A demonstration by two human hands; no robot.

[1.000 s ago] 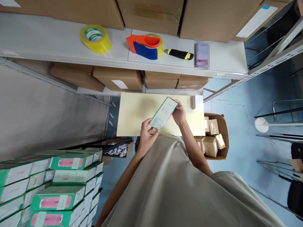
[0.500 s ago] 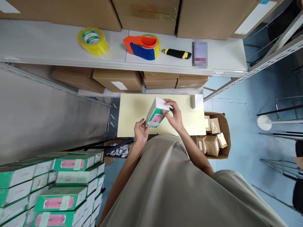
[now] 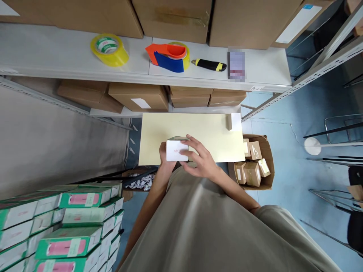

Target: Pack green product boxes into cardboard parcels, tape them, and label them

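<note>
- Box (image 3: 171, 151), end up by the board's (image 3: 193, 126) near edge, sits in the left hand's (image 3: 163, 154) grip; right hand (image 3: 202, 161) spreads against its end; a slackened left grip could drop it;
- open carton (image 3: 269, 155) holds small boxes (image 3: 252, 173); another carton (image 3: 128, 195), crumpled material (image 3: 144, 182);
- shelf (image 3: 269, 77) bears closed cartons (image 3: 172, 19).

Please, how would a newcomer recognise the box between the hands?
Find the yellow table below the shelf. Near its front edge, between left hand and right hand, is the box. Pink print marks its white end; the white block looks plain.
</note>
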